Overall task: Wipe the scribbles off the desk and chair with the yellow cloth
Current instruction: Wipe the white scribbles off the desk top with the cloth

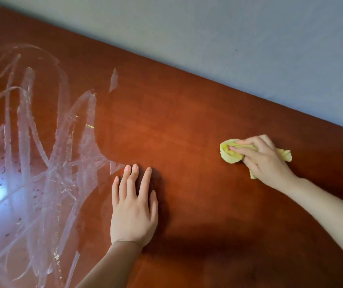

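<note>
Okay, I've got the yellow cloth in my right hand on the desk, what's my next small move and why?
Probably slide the yellow cloth leftward across the desk to the white scribbles. The right hand grips it on bare wood, while the marks all lie beyond the left hand, which rests flat beside them.

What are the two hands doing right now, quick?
Left hand: open, fingers straight, resting flat on the desk.
Right hand: closed, gripping the bunched yellow cloth against the desk.
</note>
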Available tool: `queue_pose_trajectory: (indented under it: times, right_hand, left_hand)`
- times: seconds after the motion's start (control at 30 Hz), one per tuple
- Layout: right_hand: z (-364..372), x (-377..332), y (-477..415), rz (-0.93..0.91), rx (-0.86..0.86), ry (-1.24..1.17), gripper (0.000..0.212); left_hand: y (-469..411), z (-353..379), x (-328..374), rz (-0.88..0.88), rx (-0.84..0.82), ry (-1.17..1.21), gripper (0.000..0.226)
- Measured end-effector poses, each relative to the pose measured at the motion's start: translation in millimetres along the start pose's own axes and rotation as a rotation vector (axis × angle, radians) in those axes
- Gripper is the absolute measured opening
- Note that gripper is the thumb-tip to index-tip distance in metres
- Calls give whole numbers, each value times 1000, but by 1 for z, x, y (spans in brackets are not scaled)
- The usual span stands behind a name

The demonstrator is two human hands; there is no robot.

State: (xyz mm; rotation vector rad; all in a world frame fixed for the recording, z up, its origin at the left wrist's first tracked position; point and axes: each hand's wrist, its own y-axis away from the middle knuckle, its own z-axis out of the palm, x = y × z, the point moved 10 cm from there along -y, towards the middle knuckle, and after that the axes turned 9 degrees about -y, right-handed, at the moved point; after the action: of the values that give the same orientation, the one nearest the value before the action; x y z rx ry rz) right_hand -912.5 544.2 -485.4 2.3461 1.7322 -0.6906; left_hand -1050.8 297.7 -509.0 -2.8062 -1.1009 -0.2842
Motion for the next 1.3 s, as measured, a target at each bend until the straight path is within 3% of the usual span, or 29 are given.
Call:
queue_pose_trajectory:
  times: [0.3, 0.4, 0.47, 0.73, 0.87, 1.0, 1.3]
  right_hand:
    - [-38, 85, -78, 524, 317, 131, 30]
    - [-34, 89, -89, 750, 408, 135, 31]
    - [-25, 75, -95, 770, 418, 133, 32]
    - [32, -51, -77, 232, 320, 56, 31]
    - [56, -106, -33, 145, 225, -4, 36]
    - [73, -154, 17, 27, 165, -38, 28]
    - [68, -155, 93, -445, -171, -135, 27]
  left_hand:
    - [0, -1, 2, 1, 17, -3, 50]
    - [0, -1, 2, 3, 17, -3, 50]
    - [0, 0, 1, -2, 12, -3, 50]
    - [-2, 0, 1, -9, 14, -14, 51]
    - [-1, 0, 1, -10, 10, -25, 51]
    - [1, 1, 2, 10, 16, -36, 52]
    - [0, 0, 0, -12, 29, -17, 51]
